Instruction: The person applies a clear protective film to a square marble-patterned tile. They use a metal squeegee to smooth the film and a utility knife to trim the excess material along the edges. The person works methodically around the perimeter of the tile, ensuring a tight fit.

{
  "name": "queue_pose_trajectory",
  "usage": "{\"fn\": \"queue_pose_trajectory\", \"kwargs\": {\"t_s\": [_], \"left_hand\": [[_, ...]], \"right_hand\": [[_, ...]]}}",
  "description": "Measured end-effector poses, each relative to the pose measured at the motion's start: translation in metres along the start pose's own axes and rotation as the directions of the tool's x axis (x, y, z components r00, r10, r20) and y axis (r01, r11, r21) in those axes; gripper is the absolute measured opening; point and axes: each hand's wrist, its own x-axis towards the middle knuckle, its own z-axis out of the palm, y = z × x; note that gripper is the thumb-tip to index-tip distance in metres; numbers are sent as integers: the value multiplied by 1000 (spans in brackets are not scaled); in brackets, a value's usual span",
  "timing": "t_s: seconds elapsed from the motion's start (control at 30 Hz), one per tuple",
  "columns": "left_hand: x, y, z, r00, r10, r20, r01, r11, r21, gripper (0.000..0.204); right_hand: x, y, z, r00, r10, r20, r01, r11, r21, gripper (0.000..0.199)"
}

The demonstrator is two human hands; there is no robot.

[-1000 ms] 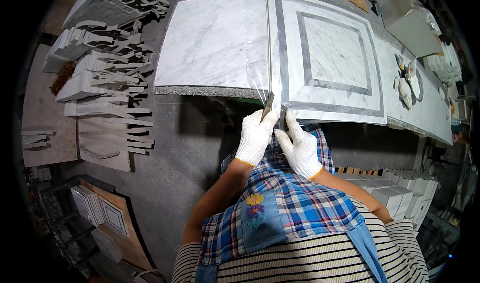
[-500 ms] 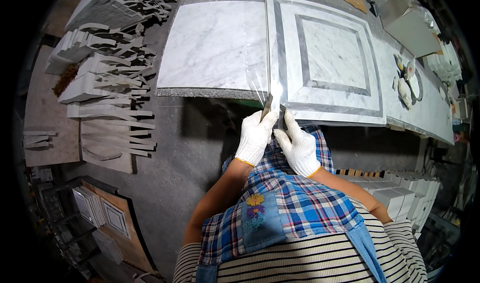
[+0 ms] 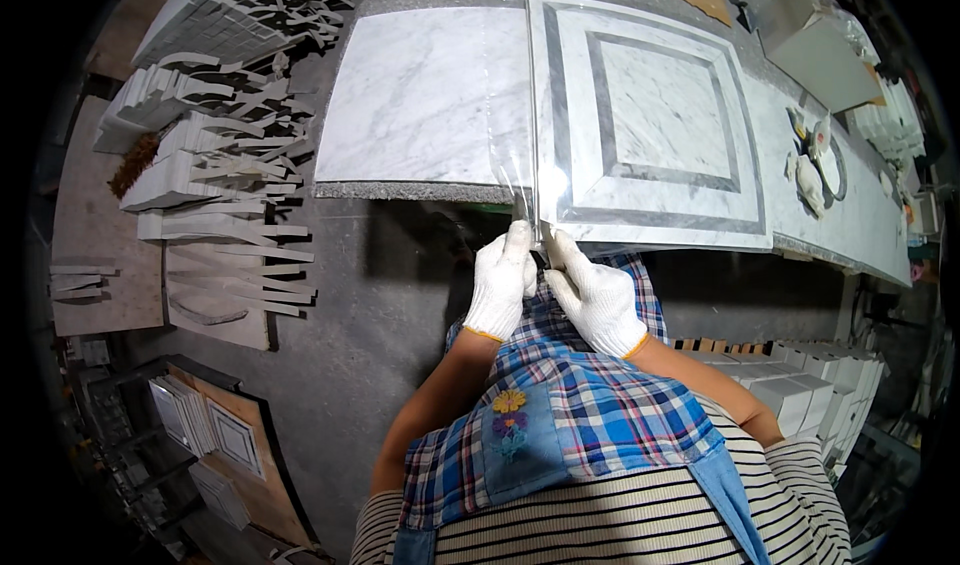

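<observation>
Left hand [image 3: 503,280] and right hand [image 3: 595,295], in white knit gloves, pinch together on a glossy clear film strip [image 3: 520,180] just above them, at the bench edge. Right of the grip lies a square marble panel [image 3: 655,125] with grey borders.

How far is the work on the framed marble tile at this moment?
Done, as it looks: the framed marble tile lies assembled on the bench beside the plain marble slab. In hand: the left hand and right hand, in white gloves, pinch the clear film at the tile's near edge. Left: the film looks loose along the tile's left side, not yet settled.
</observation>
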Motion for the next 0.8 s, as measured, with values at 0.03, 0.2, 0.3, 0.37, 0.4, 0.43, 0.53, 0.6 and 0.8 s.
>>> {"fn": "queue_pose_trajectory", "kwargs": {"t_s": [0.03, 0.2, 0.3, 0.37, 0.4, 0.43, 0.53, 0.6, 0.8], "left_hand": [[-1, 2, -3, 1000, 4, 1, -4, 1000, 16, 43], [-10, 5, -8, 999, 16, -52, -15, 1000, 20, 43], [-12, 7, -9, 998, -8, -63, 11, 999, 38, 42], [-10, 7, -8, 998, -39, -48, 41, 998, 40, 38], [-10, 8, -6, 998, -43, -41, 45, 998, 47, 37], [-10, 9, -3, 998, -47, -35, 49, 997, 54, 35], [-9, 12, 4, 999, -46, -26, 48, 995, 90, 30], [-9, 15, 9, 999, -48, -17, 49, 992, 114, 27], [-3, 20, 23, 1000, -31, -6, 31, 974, 224, 24]], "right_hand": [[0, 0, -6, 998, 47, 48, -45, 998, -35, 59], [-6, 11, -19, 970, 234, -62, -213, 946, 246, 56], [-6, 6, -37, 868, 458, 195, -497, 792, 353, 57], [-6, 4, -43, 860, 445, 249, -508, 789, 347, 57], [-7, 6, -43, 870, 427, 248, -491, 795, 356, 57], [-8, 10, -41, 879, 408, 246, -474, 801, 364, 57], [-8, 18, -40, 905, 361, 226, -421, 843, 337, 56], [-6, 19, -43, 904, 359, 231, -418, 853, 312, 56], [3, 26, -66, 970, 233, 67, -241, 959, 152, 54]]}}
